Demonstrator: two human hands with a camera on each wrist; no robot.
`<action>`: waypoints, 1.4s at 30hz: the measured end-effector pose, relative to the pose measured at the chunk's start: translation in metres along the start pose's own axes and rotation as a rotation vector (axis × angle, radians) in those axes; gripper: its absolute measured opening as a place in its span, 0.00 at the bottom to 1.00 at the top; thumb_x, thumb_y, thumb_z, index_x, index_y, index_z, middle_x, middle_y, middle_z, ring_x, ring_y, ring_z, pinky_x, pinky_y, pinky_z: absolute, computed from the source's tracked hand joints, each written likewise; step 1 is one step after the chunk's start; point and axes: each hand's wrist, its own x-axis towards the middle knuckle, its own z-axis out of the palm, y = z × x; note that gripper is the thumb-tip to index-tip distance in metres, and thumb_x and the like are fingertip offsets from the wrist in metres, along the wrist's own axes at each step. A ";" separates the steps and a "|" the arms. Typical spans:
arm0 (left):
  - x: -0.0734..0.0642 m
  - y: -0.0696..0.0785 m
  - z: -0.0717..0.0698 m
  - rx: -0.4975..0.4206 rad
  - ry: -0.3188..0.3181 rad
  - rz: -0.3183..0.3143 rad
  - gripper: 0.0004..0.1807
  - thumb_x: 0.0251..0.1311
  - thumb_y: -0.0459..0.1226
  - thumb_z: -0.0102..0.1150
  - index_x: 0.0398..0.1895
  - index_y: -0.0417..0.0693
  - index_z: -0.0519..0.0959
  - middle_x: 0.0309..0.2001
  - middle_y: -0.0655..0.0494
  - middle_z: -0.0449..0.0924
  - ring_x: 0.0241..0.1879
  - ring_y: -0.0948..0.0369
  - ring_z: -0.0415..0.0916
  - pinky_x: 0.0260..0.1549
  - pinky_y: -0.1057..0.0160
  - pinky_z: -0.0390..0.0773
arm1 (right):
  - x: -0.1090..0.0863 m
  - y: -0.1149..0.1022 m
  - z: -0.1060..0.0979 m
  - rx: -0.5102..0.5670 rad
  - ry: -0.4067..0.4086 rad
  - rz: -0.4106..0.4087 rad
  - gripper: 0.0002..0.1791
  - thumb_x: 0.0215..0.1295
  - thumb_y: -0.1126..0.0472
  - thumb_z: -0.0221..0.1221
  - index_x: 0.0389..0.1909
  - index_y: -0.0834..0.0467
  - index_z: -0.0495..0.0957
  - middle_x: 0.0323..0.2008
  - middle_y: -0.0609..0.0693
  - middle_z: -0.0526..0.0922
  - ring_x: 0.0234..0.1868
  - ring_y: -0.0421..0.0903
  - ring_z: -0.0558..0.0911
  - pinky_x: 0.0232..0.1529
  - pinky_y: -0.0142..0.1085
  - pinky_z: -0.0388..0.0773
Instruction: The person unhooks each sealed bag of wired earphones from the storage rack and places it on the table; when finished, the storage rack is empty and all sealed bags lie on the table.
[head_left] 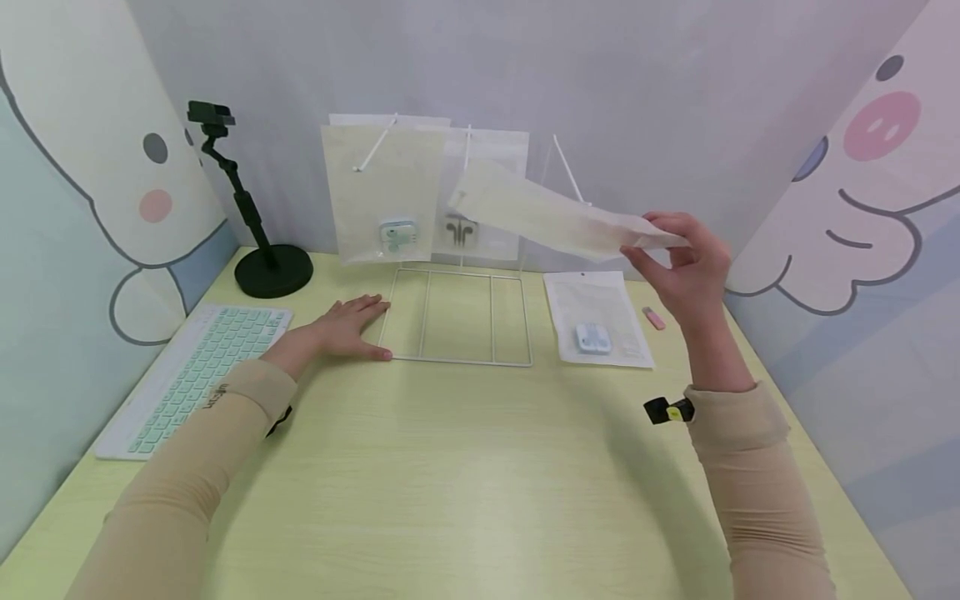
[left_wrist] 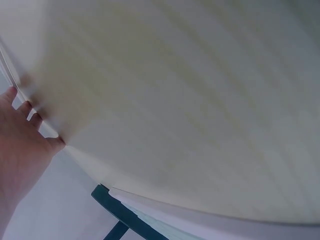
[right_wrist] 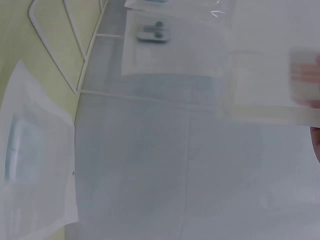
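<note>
My left hand lies on the table with fingers spread, at the left side of a white wire rack's base. In the left wrist view the fingertips of that hand touch the table edge-on. My right hand pinches one end of a pale flat pouch, held tilted in the air before the rack's right hook. A pouch with an earphone case hangs from the left hook, and another pouch with dark earphones hangs at the middle. The held pouch partly hides the latter.
Another pouch with a white earphone case lies flat right of the rack, beside a small pink object. At left are a white keyboard with mint keys and a black stand. Walls rise behind and at both sides.
</note>
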 end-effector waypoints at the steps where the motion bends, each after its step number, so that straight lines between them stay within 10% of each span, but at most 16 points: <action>1: 0.000 0.000 0.000 -0.001 0.001 0.002 0.57 0.48 0.67 0.58 0.75 0.48 0.48 0.75 0.44 0.40 0.73 0.45 0.35 0.66 0.36 0.34 | 0.000 0.000 0.000 0.000 -0.001 -0.001 0.16 0.46 0.78 0.67 0.36 0.80 0.74 0.39 0.54 0.84 0.41 0.46 0.81 0.49 0.32 0.78; 23: 0.002 0.001 0.000 0.007 0.012 0.011 0.56 0.49 0.67 0.58 0.74 0.47 0.49 0.75 0.43 0.41 0.73 0.44 0.35 0.66 0.35 0.35 | -0.005 -0.017 -0.029 0.138 0.131 0.072 0.22 0.39 0.81 0.69 0.39 0.80 0.75 0.36 0.58 0.85 0.36 0.46 0.84 0.45 0.30 0.79; 42: 0.004 -0.006 0.006 0.026 0.017 0.006 0.58 0.46 0.70 0.55 0.75 0.49 0.48 0.75 0.45 0.40 0.73 0.45 0.35 0.65 0.34 0.35 | -0.037 -0.041 -0.112 -0.176 0.191 0.154 0.30 0.38 0.78 0.70 0.45 0.79 0.69 0.26 0.47 0.82 0.20 0.34 0.80 0.28 0.20 0.75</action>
